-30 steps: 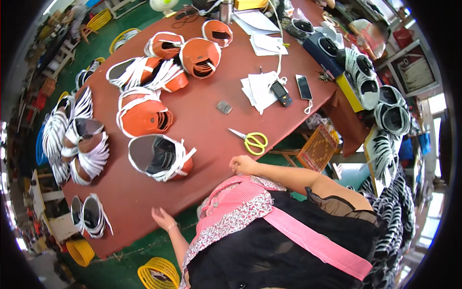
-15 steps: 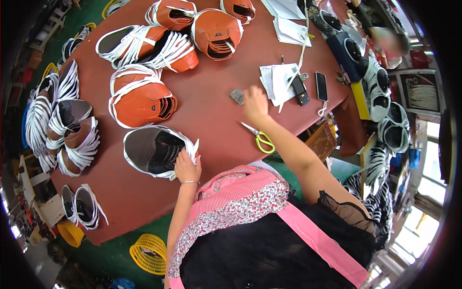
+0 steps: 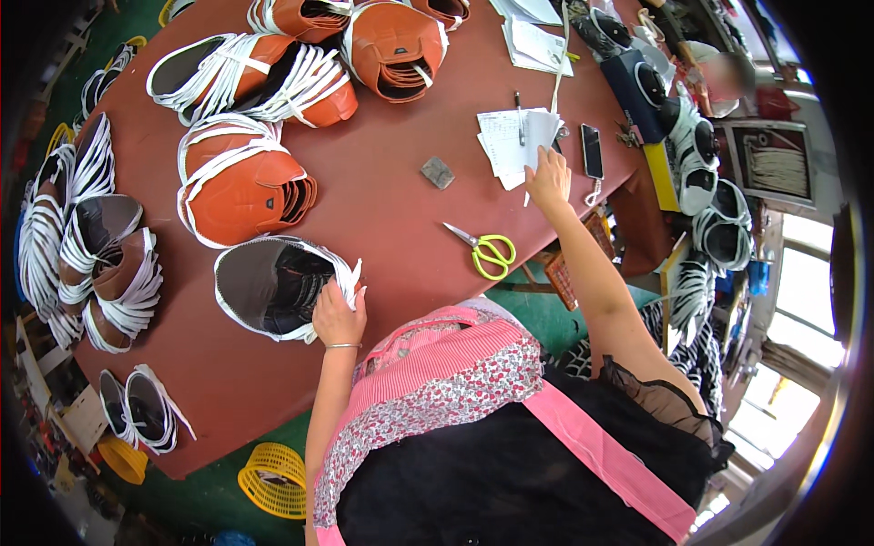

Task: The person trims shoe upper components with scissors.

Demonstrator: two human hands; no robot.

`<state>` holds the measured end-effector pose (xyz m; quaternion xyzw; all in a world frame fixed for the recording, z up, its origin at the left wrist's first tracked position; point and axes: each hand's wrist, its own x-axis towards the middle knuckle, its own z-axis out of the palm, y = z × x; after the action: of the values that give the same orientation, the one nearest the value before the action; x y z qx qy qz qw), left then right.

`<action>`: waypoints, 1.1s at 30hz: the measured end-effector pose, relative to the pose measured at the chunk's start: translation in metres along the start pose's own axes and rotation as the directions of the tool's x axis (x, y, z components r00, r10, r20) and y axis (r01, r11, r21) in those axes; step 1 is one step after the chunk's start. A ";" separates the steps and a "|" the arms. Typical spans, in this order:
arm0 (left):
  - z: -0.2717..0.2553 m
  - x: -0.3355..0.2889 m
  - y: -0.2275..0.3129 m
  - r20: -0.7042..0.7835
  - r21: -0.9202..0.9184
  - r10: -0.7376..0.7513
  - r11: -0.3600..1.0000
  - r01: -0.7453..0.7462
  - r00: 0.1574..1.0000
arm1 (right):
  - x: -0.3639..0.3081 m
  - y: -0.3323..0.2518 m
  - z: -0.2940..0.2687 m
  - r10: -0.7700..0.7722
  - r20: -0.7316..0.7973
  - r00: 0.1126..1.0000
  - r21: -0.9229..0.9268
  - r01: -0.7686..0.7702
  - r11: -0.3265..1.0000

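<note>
My left hand (image 3: pixel 340 314) is closed on the near right edge of a bundle of black shoe uppers (image 3: pixel 241 282), where white edging strips gather. The bundle lies on the red-brown table, its opening with dark laces facing up. My right hand (image 3: pixel 548 179) is at the near right of white paper sheets (image 3: pixel 503 136), its fingers bent against a shaded sheet that looks raised. A pen (image 3: pixel 520 120) lies on the papers. Between the hands are yellow-green-handled scissors (image 3: pixel 492 256) and a small grey block (image 3: pixel 438 172).
Bundles of orange shoe uppers (image 3: pixel 238 193) stand at the far left, brown ones (image 3: pixel 123 282) along the left edge. A phone (image 3: pixel 592 151) lies right of the papers. Yellow baskets (image 3: pixel 273 480) sit on the green floor below the table edge. More shoe parts (image 3: pixel 724 227) line the right side.
My right hand has moved right from beside the grey block to the papers. The handheld device there is now hidden. My left hand stays on the black uppers; the whole view has shifted slightly.
</note>
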<state>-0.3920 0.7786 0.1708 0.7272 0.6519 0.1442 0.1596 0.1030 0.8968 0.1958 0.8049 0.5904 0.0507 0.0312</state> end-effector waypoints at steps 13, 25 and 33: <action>-0.032 0.034 0.082 -0.052 -0.002 0.077 0.997 -0.077 0.996 | 0.013 0.013 -0.001 0.026 -0.042 0.999 0.107 -0.022 0.994; 0.181 0.251 0.311 0.216 -0.284 0.718 0.694 -0.661 0.661 | 0.015 0.037 0.000 0.120 -0.314 0.942 0.404 0.018 0.915; 0.219 0.249 0.329 0.356 -0.079 0.691 0.693 -0.717 0.629 | 0.005 0.056 0.004 0.162 -0.321 0.933 0.480 0.013 0.877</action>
<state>0.0230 0.9841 0.1104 0.9420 0.2801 0.0371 0.1811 0.1582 0.8845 0.1987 0.7881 0.5485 0.0489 -0.2749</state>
